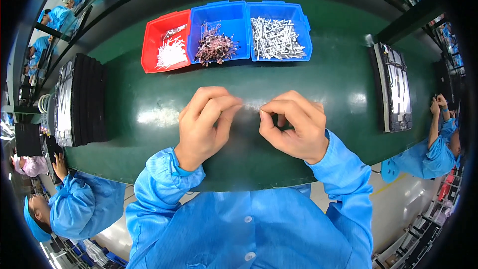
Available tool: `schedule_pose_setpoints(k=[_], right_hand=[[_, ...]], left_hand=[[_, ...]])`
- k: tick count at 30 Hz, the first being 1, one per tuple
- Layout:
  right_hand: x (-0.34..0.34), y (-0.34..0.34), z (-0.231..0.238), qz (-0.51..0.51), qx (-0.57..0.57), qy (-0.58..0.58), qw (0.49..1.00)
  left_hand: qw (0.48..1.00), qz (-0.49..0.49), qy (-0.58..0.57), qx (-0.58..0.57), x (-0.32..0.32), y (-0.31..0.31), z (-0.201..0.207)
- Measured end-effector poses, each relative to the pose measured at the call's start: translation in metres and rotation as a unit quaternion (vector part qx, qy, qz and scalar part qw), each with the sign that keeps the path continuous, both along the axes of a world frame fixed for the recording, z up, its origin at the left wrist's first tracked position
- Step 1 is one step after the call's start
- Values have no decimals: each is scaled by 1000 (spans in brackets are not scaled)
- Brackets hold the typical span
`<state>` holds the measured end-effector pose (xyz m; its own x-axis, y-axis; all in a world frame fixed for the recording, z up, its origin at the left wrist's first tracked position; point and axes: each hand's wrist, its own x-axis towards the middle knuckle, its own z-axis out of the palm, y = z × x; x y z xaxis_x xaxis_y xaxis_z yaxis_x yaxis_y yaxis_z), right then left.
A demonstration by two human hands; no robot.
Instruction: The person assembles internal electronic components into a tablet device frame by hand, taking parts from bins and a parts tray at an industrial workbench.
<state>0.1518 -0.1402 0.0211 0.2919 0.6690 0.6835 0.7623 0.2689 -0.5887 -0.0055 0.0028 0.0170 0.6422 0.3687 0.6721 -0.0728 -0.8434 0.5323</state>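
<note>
A: What does the surface look like?

B: A dark green bench, glossy, with lamp glare on it. Beyond the fingers stand three bins in a row: a red bin with white pieces, a blue bin with purplish-brown parts, and a second blue bin with silvery parts. Well off to the left of the fingers lies a stack of black trays; well off to the right, a flat panel. Other people in blue coats sit at the bench's ends, and more work at the line behind.

A: And the wearer's hands?

B: Both come up from the lower edge in blue sleeves. The left hand is curled, its fingers bunched together at the tips. The right hand mirrors it, thumb and forefinger pinched shut. The two sets of fingertips face each other, just apart, above the bench.

A: What do they hold?

B: Whether anything sits in either pinch cannot be told; a piece that small does not show. The nearest parts are those in the bins beyond.
</note>
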Motion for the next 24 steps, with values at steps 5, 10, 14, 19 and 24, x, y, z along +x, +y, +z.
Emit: schedule_pose_setpoints(k=[5, 10, 14, 19, 24], right_hand=[[5, -3, 9, -16, -37, 0, 999], [57, 4, 11, -110, -21, 152, 982], [130, 16, 15, -177, -20, 306, 935], [228, 17, -68, -346, -79, 182, 917], [214, 23, -60, -388, -79, 52, 917]], left_hand=[[994, -9, 27, -105, -1, 1, 2], [933, -46, 93, -346, -4, 17, -15], [885, -81, 145, -434, 2, 28, -21], [880, -92, 135, -446, 11, 25, -42], [862, -91, 125, -482, 5, 23, -44]])
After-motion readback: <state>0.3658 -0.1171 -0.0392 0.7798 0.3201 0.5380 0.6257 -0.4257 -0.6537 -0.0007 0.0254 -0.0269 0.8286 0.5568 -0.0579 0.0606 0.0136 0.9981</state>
